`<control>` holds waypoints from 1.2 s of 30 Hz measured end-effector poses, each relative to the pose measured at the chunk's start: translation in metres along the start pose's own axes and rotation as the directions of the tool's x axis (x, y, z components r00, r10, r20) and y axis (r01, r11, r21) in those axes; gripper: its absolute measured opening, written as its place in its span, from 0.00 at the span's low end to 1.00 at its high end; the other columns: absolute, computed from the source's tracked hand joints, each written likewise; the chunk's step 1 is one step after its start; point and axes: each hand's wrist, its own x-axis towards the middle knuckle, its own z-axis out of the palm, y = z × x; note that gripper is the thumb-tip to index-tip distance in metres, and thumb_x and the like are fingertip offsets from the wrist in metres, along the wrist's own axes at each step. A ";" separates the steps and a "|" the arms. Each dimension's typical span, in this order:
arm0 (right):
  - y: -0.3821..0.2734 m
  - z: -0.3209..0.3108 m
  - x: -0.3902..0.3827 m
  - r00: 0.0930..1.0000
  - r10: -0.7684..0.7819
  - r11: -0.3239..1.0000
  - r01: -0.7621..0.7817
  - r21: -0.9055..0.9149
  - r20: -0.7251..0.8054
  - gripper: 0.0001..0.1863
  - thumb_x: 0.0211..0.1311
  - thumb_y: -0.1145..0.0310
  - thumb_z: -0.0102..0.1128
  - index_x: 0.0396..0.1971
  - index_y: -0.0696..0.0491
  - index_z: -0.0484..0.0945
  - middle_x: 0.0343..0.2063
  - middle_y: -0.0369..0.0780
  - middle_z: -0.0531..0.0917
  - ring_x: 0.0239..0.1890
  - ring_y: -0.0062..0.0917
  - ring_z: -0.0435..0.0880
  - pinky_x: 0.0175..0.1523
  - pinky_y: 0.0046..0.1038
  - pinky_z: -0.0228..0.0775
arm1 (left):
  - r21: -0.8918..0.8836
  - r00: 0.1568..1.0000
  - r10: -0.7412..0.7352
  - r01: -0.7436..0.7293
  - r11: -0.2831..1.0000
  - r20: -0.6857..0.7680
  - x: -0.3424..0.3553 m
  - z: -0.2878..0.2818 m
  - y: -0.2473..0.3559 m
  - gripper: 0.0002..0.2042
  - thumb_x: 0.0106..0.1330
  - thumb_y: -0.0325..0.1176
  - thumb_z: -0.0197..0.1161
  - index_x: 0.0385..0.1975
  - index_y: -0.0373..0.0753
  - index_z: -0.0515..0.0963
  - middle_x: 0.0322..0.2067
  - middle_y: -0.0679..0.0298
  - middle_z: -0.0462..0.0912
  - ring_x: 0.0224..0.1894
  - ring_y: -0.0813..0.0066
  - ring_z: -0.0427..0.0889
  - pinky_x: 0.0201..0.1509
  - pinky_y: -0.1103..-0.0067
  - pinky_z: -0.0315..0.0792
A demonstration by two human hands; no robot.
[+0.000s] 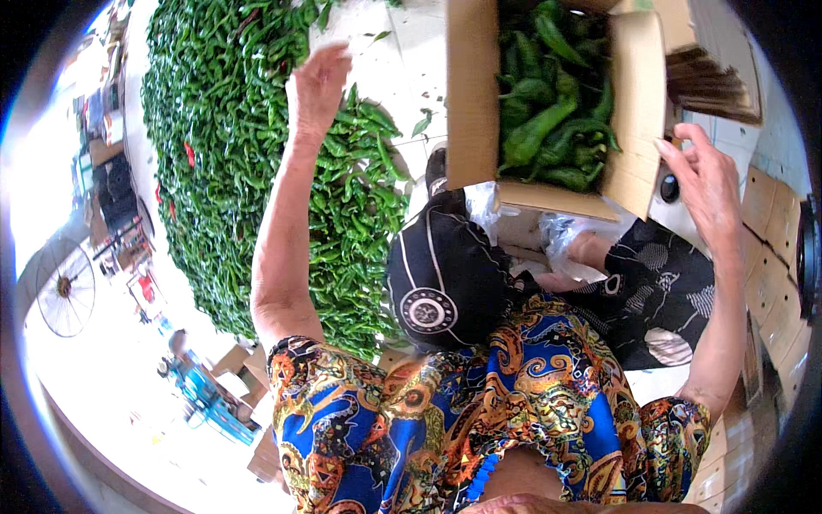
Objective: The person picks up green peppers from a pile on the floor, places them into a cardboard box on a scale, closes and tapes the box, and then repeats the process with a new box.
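My left hand (318, 90) is raised over the edge of a wide spread of green peppers (214, 111) on the light floor. Its bent fingers are blurred at the tips, and I cannot make out anything in them. An upright-sided cardboard box (471, 86) with open flaps holds several large green peppers (548, 120). My right hand (698, 171) is at the box’s right flap (634, 111), fingers apart, a fingertip at or very near the cardboard edge. My legs, in black patterned trousers (651, 291), lie bent below the box, with crumpled clear plastic (561, 236) between.
Stacked flat cardboard (711, 73) stands at the upper right, beside tan boards (762, 214). At the left are a spoked wheel (64, 287), a blue machine (205, 394), cartons (235, 368) and assorted clutter. A few red peppers (190, 154) show among the green.
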 end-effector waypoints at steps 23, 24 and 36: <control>-0.008 -0.037 0.003 0.992 0.109 0.981 -0.097 0.170 -0.067 0.13 0.68 0.70 0.61 0.51 0.50 0.79 0.23 0.33 0.82 0.25 0.12 0.72 0.29 0.19 0.65 | 0.788 0.949 -0.316 0.200 0.582 -0.007 -0.086 0.076 -0.150 0.18 0.65 0.28 0.57 0.53 0.53 0.77 0.45 0.53 0.74 0.47 0.55 0.77 0.45 0.62 0.78; -0.008 -0.037 0.002 0.992 0.116 0.972 -0.102 0.212 -0.053 0.13 0.67 0.70 0.62 0.50 0.51 0.78 0.24 0.34 0.83 0.25 0.12 0.72 0.29 0.19 0.65 | 0.831 0.928 -0.369 0.160 0.533 0.059 -0.081 0.076 -0.154 0.17 0.66 0.26 0.57 0.53 0.55 0.77 0.48 0.54 0.74 0.51 0.54 0.75 0.45 0.61 0.79; -0.009 -0.037 0.001 0.983 -0.110 0.993 0.115 0.029 -0.148 0.13 0.65 0.62 0.63 0.40 0.56 0.77 0.20 0.44 0.83 0.23 0.36 0.85 0.31 0.35 0.73 | 0.188 0.936 0.006 0.065 0.980 -0.353 -0.049 0.018 -0.014 0.11 0.72 0.36 0.60 0.46 0.37 0.79 0.34 0.63 0.85 0.26 0.81 0.81 0.26 0.86 0.76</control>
